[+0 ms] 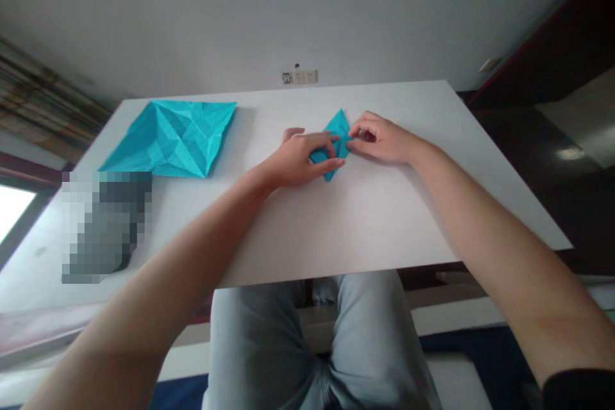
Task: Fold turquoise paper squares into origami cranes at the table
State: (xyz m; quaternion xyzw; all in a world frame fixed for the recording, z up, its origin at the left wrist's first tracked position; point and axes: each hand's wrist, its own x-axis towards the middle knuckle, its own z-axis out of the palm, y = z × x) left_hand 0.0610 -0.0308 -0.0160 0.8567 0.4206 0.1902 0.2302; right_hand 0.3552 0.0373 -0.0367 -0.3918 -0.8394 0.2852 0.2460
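Note:
A small folded piece of blue paper [337, 129] lies on the white table [365, 218], pointed at its far and near ends. My left hand [298, 159] lies over its left side, fingers pressed down on the paper. My right hand [383, 138] rests at its right edge, fingertips curled and pinching the fold. Part of the paper is hidden under my left fingers.
A larger creased blue sheet [173, 137] lies unfolded at the table's far left. A blurred dark object [106, 225] sits near the left front edge. A wall with sockets [298, 77] stands behind the table. My knees [307, 333] are below the near edge.

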